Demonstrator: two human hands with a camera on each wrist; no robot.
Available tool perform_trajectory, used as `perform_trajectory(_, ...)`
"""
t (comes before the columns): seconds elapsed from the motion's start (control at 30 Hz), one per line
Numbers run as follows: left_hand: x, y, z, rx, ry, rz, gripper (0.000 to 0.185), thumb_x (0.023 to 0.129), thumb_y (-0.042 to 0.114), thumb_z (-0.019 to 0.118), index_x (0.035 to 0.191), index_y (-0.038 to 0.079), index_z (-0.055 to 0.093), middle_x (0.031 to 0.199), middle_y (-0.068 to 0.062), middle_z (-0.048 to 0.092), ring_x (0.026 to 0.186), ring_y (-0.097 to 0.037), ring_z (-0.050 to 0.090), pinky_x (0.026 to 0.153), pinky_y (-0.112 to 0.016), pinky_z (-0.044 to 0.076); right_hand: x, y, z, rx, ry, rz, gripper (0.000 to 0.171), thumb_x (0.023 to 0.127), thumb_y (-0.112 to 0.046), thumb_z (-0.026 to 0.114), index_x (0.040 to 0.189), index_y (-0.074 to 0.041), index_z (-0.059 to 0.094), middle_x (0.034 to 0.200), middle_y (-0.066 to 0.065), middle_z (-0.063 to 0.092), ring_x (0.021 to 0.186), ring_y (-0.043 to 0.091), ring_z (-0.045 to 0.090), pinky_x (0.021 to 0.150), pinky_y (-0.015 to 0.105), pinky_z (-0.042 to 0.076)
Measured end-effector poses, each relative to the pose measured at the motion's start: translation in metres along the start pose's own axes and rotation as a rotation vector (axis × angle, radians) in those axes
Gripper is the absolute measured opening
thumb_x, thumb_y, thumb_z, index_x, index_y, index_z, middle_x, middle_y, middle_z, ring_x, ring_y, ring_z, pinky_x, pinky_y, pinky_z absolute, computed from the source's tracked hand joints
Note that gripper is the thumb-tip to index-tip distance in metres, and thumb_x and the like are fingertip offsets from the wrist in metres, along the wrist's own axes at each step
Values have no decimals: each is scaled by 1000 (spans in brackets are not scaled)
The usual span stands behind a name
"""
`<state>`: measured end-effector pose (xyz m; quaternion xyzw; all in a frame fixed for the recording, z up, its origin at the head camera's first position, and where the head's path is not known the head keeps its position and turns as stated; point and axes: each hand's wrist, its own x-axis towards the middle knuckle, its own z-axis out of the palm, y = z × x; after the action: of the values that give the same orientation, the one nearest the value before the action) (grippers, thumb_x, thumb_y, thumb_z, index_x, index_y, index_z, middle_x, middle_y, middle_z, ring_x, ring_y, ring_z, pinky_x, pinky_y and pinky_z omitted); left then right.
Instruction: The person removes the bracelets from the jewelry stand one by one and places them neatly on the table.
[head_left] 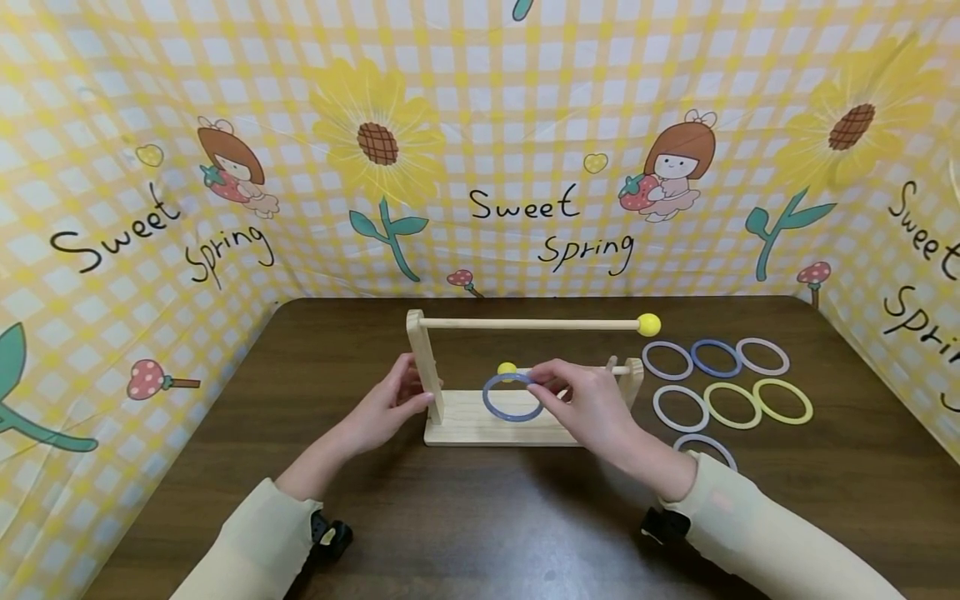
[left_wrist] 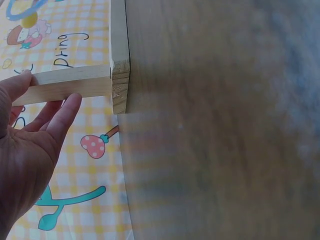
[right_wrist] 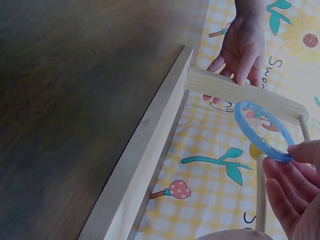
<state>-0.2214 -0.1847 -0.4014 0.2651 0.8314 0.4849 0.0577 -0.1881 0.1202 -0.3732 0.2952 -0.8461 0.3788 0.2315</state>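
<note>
A pale wooden stand point(head_left: 480, 433) has two uprights, each with a horizontal rod ending in a yellow ball. My left hand point(head_left: 386, 406) grips the taller left upright point(head_left: 424, 358), thumb on one face and fingers on the other, as the left wrist view point(left_wrist: 70, 90) shows. My right hand point(head_left: 588, 408) pinches a translucent blue ring point(head_left: 487, 410) at its right edge between thumb and fingers. The ring is held up close to the yellow ball point(head_left: 507, 367) of the lower rod; I cannot tell whether it encircles that ball. The upper rod point(head_left: 525, 324) carries no ring.
Several rings lie flat right of the stand, among them a darker blue ring point(head_left: 716, 341), a yellow ring point(head_left: 732, 426) and a lilac ring point(head_left: 667, 343). One pale ring point(head_left: 705, 437) lies partly behind my right forearm. A checked cloth point(head_left: 525, 125) surrounds the brown table point(head_left: 480, 525).
</note>
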Motion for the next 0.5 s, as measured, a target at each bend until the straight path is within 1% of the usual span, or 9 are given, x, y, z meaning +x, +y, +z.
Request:
perform_trajectory(0.37, 0, 0, 0, 2, 4, 10, 45, 99, 9, 56, 137, 9, 33, 124, -22, 58, 117, -34, 55, 95, -50, 44, -13, 3, -21, 16, 40, 11, 17, 79, 0, 79, 93, -6, 71, 79, -1, 71, 65, 7, 63, 54, 22, 51)
perform_trajectory(0.5, 1, -1, 1, 7, 5, 11, 45, 99, 10, 56, 138, 9, 34, 124, -22, 58, 117, -35, 55, 96, -51, 43, -19, 8, -29, -7, 53, 0, 17, 80, 1, 78, 93, -7, 72, 79, -3, 71, 64, 6, 62, 54, 22, 51)
